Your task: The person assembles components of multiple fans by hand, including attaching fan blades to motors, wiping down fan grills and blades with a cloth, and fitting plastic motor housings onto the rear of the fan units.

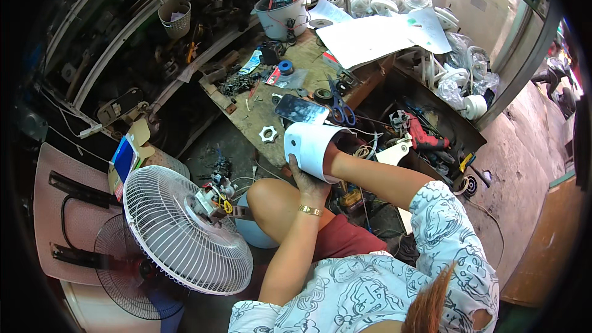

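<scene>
A white, hollow plastic fan motor cover is held over my lap, in front of the workbench. My left hand, below a gold bracelet, grips it from underneath, with the thumb up along its side. From the right, my right hand reaches into the cover's open end. Its fingers are hidden inside, so what they touch does not show. To my left stands a fan with a white wire grille; its motor is bare, with yellow wires showing.
On the workbench lie a phone, blue scissors, a white star-shaped knob and tape. A drawer with a red power drill and tools is at the right. A second, dark fan grille stands at far left.
</scene>
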{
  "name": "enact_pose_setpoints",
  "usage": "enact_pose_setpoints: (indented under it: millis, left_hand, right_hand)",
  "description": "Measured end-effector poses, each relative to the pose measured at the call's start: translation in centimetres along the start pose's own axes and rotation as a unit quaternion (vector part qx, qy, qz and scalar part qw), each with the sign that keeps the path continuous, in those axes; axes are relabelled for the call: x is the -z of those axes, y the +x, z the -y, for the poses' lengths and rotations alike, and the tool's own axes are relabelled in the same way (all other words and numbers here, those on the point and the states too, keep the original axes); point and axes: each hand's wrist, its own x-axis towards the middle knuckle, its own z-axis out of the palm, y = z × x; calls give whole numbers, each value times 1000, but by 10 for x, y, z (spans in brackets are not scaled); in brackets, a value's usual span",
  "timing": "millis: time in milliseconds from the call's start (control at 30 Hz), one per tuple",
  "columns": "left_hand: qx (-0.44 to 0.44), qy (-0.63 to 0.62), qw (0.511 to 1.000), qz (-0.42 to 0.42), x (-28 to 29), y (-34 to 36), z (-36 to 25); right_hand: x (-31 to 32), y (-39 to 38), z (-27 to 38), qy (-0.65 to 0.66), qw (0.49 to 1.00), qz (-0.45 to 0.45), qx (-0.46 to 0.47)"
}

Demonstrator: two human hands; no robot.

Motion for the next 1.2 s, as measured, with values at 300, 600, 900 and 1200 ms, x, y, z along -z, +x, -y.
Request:
enact_pose_setpoints:
  millis: [300,600,900,1200]
  left_hand:
    - [-140,-83,986,31,-10,-5,-71]
    - [-92,-53,981,165,-26,-13,-64]
    - [28,-97,986,134,-21,-27,-17]
    - [75,22,997,-11,17,-34,52]
  right_hand:
    - [106,38,-41,0,998,-63,-23]
    - [30,145,-158,95,974,-146,-146]
    - [144,-78,-84,249,958,-122,-77]
    - [1,-129,-31,-14,998,23,58]
